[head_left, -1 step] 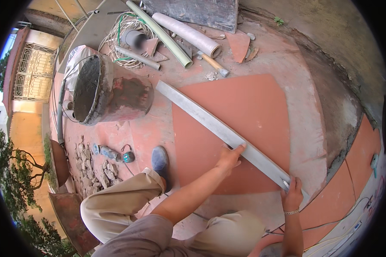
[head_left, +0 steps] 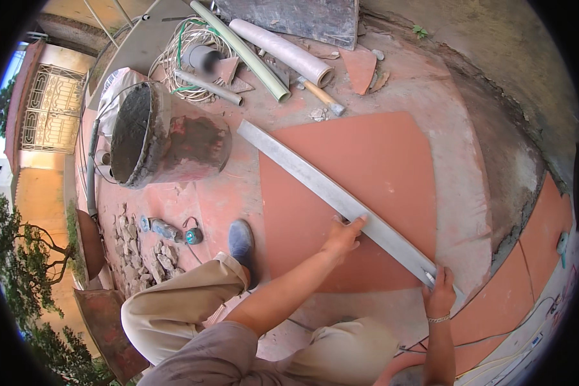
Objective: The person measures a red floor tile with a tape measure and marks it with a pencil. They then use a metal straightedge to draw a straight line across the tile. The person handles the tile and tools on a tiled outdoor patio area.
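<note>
A long grey metal straightedge lies diagonally across a large reddish-brown tile, its far-left end reaching past the tile's edge. My left hand grips its near side around the middle, thumb on top; the other fingers are partly hidden. By the near-right end of the bar, my right hand is closed round a small, pale, slim tool, whose exact kind I cannot make out. The tool's tip is beside the bar, close to the tile's right corner.
A mortar-coated bucket lies tipped at left. Stone rubble and a tape measure are near my shoe. Beyond the tile are a wooden-handled hammer, a plastic roll, a pale green tube and coiled cable.
</note>
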Available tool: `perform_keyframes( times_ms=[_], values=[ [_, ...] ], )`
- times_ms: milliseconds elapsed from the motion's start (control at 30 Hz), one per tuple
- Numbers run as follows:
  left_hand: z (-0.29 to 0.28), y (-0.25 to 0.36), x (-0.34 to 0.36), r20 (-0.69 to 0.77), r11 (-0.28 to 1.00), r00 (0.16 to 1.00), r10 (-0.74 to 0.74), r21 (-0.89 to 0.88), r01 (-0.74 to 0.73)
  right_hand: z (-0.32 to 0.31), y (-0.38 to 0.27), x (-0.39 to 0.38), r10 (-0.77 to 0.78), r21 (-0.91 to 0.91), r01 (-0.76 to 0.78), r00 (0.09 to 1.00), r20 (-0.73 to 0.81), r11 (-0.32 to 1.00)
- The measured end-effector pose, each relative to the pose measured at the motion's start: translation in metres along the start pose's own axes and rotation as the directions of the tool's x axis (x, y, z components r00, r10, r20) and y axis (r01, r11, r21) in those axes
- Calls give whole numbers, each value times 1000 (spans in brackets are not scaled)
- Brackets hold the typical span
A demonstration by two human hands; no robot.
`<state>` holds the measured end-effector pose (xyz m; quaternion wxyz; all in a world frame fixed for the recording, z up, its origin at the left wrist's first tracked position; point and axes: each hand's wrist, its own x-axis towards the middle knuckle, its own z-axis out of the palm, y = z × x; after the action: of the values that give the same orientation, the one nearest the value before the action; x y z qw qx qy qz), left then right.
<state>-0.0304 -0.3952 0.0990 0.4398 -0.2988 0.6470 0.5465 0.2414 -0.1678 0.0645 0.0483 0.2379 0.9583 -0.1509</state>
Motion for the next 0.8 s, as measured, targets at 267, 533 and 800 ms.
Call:
perform_keyframes(
  times_ms=[267,533,800],
  values=[
    [-126,40,78,-361,907,833,419,202,-369,1,4,14,-36,20,35,998,42,999],
    [-182,118,141,-492,868,721,488,189,-459,7,-9,22,-21,62,19,999,31,998],
    [-196,127,158,-402,824,734,547,411,-389,7,-19,22,6,93,-7,1000,18,996]
  ],
)
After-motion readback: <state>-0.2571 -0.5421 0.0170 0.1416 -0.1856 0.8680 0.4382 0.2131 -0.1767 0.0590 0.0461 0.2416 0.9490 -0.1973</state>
